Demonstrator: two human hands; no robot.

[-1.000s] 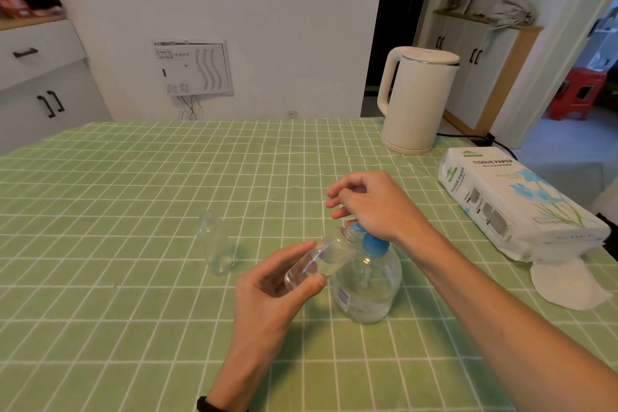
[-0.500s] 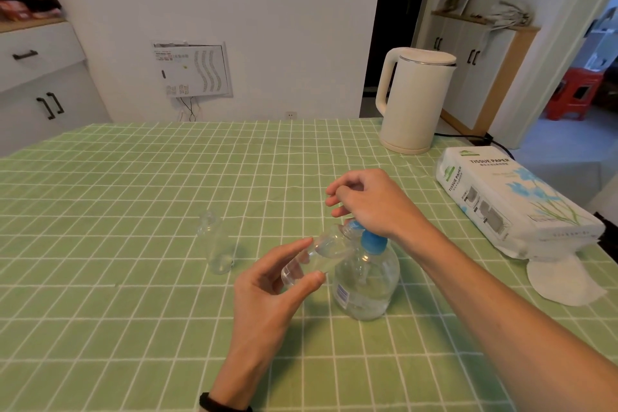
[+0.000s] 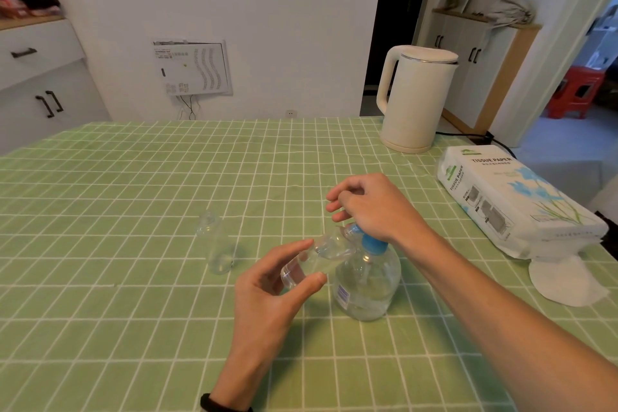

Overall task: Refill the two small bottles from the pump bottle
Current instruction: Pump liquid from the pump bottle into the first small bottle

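Head view is showing almost no change over the last second. The left hand [image 3: 267, 298] is pinching a tilted small bottle [image 3: 317, 257], mouth at the nozzle. The right hand [image 3: 371, 211], fingers curled, is pressing on the pump bottle [image 3: 368, 281] standing on the table [image 3: 133, 328]. Filling is apparently continuing; the second small bottle [image 3: 214, 244] is waiting nearby, upright.
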